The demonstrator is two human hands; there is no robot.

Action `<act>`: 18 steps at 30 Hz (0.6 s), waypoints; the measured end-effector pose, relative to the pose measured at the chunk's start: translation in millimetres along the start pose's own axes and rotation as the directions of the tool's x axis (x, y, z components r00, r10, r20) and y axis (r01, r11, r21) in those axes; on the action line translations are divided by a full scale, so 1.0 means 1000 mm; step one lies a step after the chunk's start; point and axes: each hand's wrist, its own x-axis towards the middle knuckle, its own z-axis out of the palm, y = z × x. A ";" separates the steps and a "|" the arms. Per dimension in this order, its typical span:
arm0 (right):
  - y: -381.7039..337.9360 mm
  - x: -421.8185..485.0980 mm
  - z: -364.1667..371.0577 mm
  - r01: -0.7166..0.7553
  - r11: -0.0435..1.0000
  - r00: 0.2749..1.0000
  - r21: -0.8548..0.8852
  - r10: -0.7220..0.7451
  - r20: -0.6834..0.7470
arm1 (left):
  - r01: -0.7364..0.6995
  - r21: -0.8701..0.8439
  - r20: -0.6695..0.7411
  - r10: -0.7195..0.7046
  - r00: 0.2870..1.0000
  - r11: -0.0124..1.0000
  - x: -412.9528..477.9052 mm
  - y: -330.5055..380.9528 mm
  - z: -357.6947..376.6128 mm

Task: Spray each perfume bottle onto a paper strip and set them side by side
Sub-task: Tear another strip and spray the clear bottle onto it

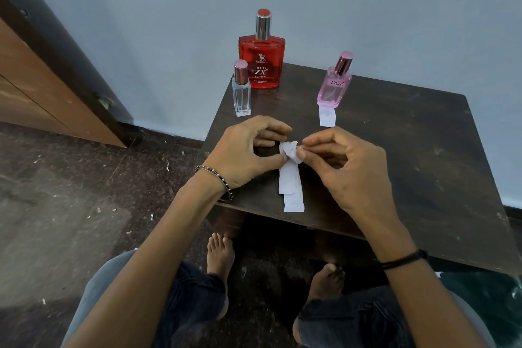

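Three capped perfume bottles stand at the far side of a small dark table: a large red bottle, a small clear bottle left of it, and a pink bottle to the right. One white paper strip lies just in front of the pink bottle. My left hand and my right hand both pinch the top of a small stack of white paper strips at the table's near middle. The upper end of the stack is crumpled between my fingertips.
The table stands against a pale blue wall. A wooden door and its dark frame are at the left. The dark floor carries scattered bits of debris. My knees and bare feet are under the table's near edge.
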 end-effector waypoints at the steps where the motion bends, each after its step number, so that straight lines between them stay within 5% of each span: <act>1: 0.000 0.000 -0.001 -0.016 1.000 1.000 0.009 0.016 0.002 | 0.002 -0.003 -0.001 -0.002 1.000 1.000 0.000 0.000 0.000; 10: 0.001 0.000 -0.005 -0.063 0.994 0.989 0.086 0.050 0.142 | 0.027 -0.035 0.004 -0.027 1.000 0.999 0.001 0.002 -0.001; 15: 0.004 -0.002 0.001 0.184 0.977 0.974 -0.111 -0.166 0.154 | 0.020 -0.030 -0.012 -0.020 1.000 0.999 0.000 0.002 -0.001; 18: 0.004 -0.002 0.001 0.208 0.963 0.977 -0.172 -0.197 0.083 | 0.015 -0.003 -0.010 -0.015 1.000 1.000 0.000 0.003 -0.001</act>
